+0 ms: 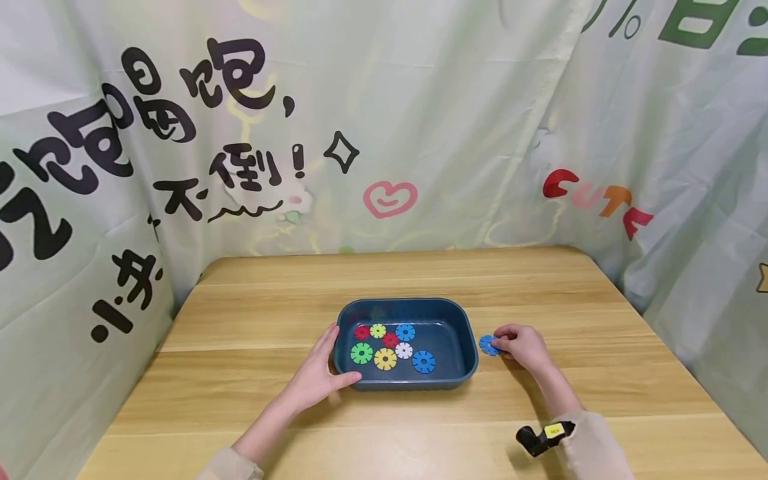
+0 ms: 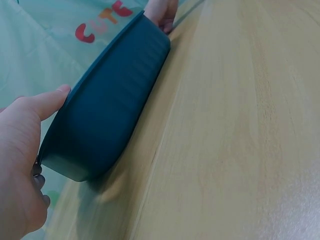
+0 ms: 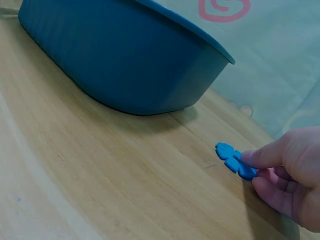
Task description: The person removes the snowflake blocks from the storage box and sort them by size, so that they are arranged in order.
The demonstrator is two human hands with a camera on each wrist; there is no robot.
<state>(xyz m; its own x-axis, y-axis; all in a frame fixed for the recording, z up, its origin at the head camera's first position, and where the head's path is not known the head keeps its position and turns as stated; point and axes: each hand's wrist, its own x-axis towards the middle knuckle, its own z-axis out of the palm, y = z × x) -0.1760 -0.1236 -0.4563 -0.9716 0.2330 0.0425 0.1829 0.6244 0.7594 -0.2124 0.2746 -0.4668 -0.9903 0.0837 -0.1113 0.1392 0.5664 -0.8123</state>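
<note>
A dark blue plastic tray (image 1: 405, 385) sits on the table with several notched snowflake discs lying flat inside. Among them are a green disc (image 1: 361, 353), a yellow disc (image 1: 385, 359) and a white disc (image 1: 404, 351). My left hand (image 1: 317, 373) holds the tray's left end, thumb at the near rim. In the left wrist view the tray wall hides part of its fingers. To the right of the tray, my right hand (image 1: 525, 347) pinches a blue snowflake disc (image 3: 231, 159) between thumb and fingers, just above the tabletop.
The wooden table (image 1: 252, 313) reaches back to a printed fabric curtain (image 1: 456, 133), which also hangs along both sides. A black device with a yellow label (image 1: 553, 431) is at the right wrist, by the sleeve.
</note>
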